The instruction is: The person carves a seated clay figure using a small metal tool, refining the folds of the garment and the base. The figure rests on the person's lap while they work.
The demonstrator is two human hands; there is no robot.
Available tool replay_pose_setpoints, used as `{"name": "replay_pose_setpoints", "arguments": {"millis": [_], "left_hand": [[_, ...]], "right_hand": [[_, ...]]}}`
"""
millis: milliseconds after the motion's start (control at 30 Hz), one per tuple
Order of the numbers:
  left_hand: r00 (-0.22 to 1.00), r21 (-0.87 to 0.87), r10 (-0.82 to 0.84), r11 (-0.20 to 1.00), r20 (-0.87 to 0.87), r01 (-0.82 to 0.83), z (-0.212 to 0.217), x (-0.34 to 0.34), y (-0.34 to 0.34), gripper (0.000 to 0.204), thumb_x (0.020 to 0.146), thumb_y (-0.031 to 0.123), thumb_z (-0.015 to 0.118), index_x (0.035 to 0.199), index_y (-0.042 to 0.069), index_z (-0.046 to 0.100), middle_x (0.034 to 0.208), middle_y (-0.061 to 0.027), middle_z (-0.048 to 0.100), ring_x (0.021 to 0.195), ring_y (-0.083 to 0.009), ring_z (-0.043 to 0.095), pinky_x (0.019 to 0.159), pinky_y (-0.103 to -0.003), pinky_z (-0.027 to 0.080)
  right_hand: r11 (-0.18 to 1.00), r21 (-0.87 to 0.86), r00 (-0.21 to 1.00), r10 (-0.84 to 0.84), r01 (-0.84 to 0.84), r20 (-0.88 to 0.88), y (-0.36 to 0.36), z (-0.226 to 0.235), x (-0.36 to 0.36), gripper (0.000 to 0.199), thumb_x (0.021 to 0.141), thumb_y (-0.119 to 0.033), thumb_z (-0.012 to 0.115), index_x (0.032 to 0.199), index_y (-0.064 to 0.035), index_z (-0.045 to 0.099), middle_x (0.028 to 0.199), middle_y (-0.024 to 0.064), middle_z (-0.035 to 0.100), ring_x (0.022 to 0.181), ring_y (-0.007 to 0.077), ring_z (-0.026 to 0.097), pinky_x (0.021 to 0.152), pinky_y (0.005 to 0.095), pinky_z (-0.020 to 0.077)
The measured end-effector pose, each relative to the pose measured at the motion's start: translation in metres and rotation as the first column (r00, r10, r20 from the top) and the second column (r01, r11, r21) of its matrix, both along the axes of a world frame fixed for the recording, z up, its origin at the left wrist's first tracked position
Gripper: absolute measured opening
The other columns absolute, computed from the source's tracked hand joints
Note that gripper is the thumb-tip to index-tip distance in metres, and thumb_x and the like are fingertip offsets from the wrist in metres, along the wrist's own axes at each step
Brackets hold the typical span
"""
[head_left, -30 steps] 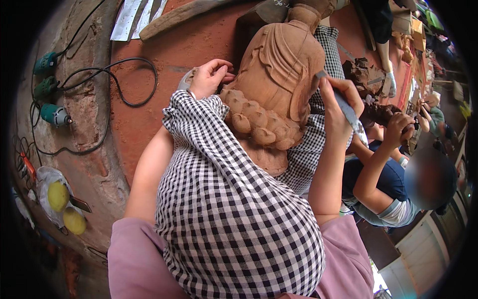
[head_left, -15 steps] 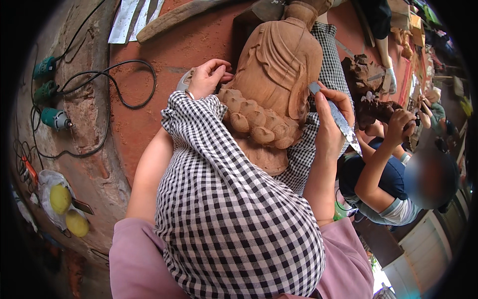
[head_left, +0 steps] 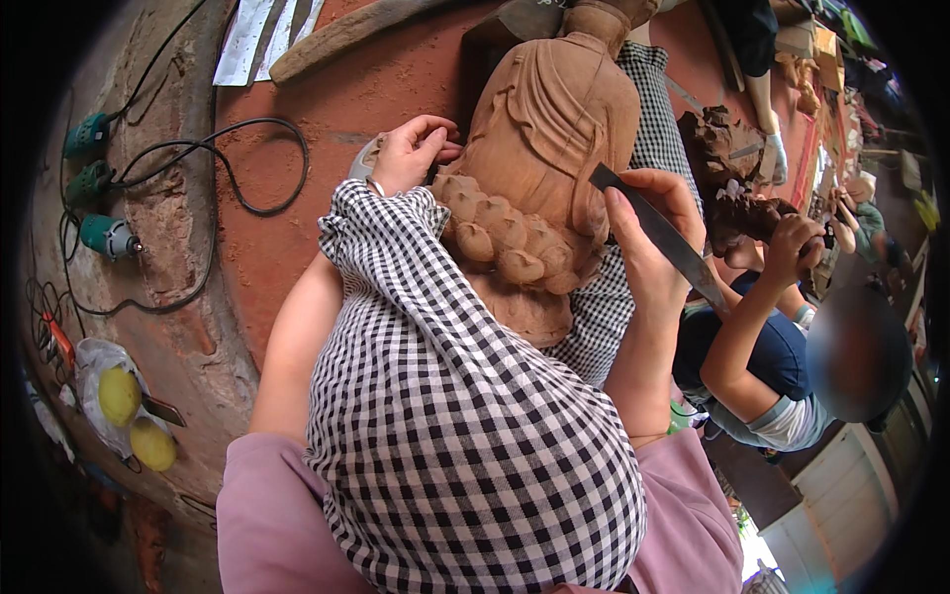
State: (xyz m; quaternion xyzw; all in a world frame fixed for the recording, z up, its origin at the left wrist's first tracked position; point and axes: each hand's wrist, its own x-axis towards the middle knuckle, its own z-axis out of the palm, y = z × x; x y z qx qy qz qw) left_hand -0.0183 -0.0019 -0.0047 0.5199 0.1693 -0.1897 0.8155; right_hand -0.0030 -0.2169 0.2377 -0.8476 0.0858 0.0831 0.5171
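A carved wooden statue point(head_left: 559, 119) of a robed figure, its back showing, lies against my lap with its lotus-petal base point(head_left: 510, 238) toward me. My right hand point(head_left: 653, 233) is closed around a flat dark metal scraper blade point(head_left: 658, 223). The blade's square upper end is over the right lower edge of the carved robe; its narrow end points down past my palm. By the statue's left side rests my left hand point(head_left: 408, 156), fingers curled in and thumb against them. Whatever they may hold is hidden.
Green power tools point(head_left: 107, 236) with a looping black cable point(head_left: 262, 208) lie on the left. A wooden bar point(head_left: 346, 42) and paper strips point(head_left: 242, 45) lie beyond. At right, another person point(head_left: 762, 366) holds a dark carved wood piece point(head_left: 742, 213). Yellow fruit point(head_left: 121, 396) sits lower left.
My right hand has turned the scraper, so its broad dark face shows instead of a bright one, and its upper end has shifted slightly left. My left hand and the statue look still.
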Motion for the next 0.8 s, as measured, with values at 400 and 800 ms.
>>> {"name": "replay_pose_setpoints", "arguments": {"millis": [400, 800], "left_hand": [[1.0, -0.009, 0.01, 1.0, -0.004, -0.01, 0.002, -0.001, 0.001, 0.025, 0.105, 0.011, 0.052, 0.122, -0.005, 0.06, 0.115, -0.0138, 0.067, 0.099, -0.0183, 0.07, 0.091, -0.03, 0.058], [1.0, -0.042, 0.019, 0.999, -0.004, -0.019, -0.006, -0.002, 0.0, 0.025, 0.105, 0.012, 0.052, 0.122, -0.004, 0.061, 0.116, -0.0134, 0.067, 0.1, -0.0182, 0.07, 0.091, -0.03, 0.058]], "right_hand": [[0.86, -0.377, 0.923, 0.383, -0.344, 0.033, -0.007, 0.007, 0.027, 0.021, 0.078, -0.013, 0.082, 0.085, 0.0029, 0.071, 0.122, 0.0149, 0.063, 0.108, 0.0257, 0.063, 0.09, 0.0361, 0.0514], [0.844, -0.354, 0.911, 0.406, -0.403, -0.071, -0.009, 0.016, 0.054, 0.036, 0.078, -0.012, 0.084, 0.106, 0.0039, 0.067, 0.09, 0.0084, 0.073, 0.09, 0.0165, 0.068, 0.081, 0.031, 0.053]]}}
